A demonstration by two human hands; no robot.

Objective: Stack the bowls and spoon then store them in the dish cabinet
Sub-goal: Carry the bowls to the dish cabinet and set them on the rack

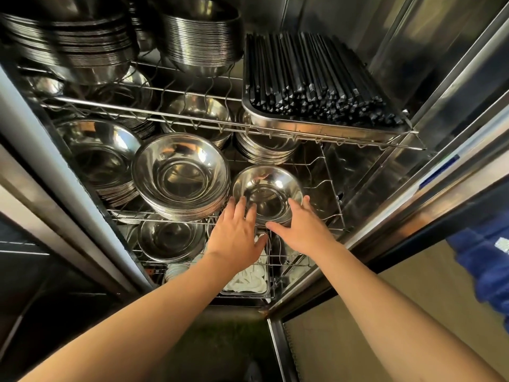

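STAGE: storing, near done | BOWLS: small stack (267, 195) on the middle rack (334, 213), frame centre, beside a larger stack (180, 176) | HANDS: left hand (237, 235) and right hand (304, 230) — fingers spread, touching stack's sides | SPOON: not visible | LEFT: let go — judged.

No text, label, brand or number can be read anywhere. A blue strip (438, 172) sits on the frame of the cabinet door (454, 150), but if it has any writing, it is too small and blurred to read.
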